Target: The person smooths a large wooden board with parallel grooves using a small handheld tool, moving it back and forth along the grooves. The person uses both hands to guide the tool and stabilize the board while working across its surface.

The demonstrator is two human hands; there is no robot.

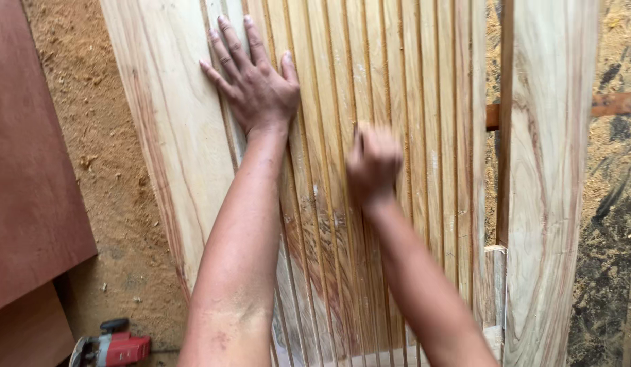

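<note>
A row of narrow pale wooden slats (424,102) stands on edge, side by side, between a wide pale plank (173,122) on the left and another wide plank (547,170) on the right. My left hand (254,78) lies flat with fingers spread on the slats near the left plank. My right hand (373,163) is blurred, with fingers curled, over the middle slats; whether it grips anything cannot be made out.
A reddish-brown board (30,170) lies at the left. A red power tool (115,346) rests on the sawdust-covered floor (98,136) at the bottom left. A brown wooden bar (615,103) crosses behind the right plank.
</note>
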